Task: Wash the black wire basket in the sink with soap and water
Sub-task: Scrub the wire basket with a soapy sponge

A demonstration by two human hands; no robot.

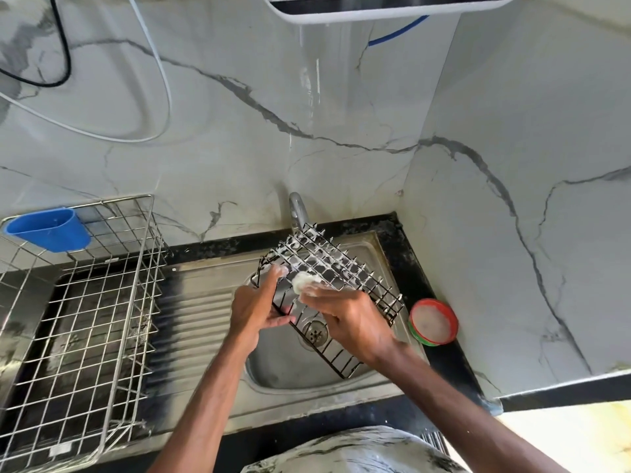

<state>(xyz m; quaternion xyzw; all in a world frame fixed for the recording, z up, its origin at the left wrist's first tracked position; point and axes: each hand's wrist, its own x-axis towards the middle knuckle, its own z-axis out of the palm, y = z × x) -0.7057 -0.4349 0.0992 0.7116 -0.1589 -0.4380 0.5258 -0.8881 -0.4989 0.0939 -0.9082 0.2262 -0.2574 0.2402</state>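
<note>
Two bare forearms are seen, with no sleeves, watches, rings or bands worn on them. The left hand (254, 310) and the right hand (351, 319) are ungloved, and white soap foam is carried on the fingertips (280, 269) of the left. Below the wrists, a white garment with black marbled streaks (355, 452) is worn over the torso.

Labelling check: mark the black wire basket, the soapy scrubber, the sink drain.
black wire basket (336, 259): head view, soapy upper grid.
soapy scrubber (305, 283): head view, its foamy middle.
sink drain (316, 332): head view, strainer centre.
</note>
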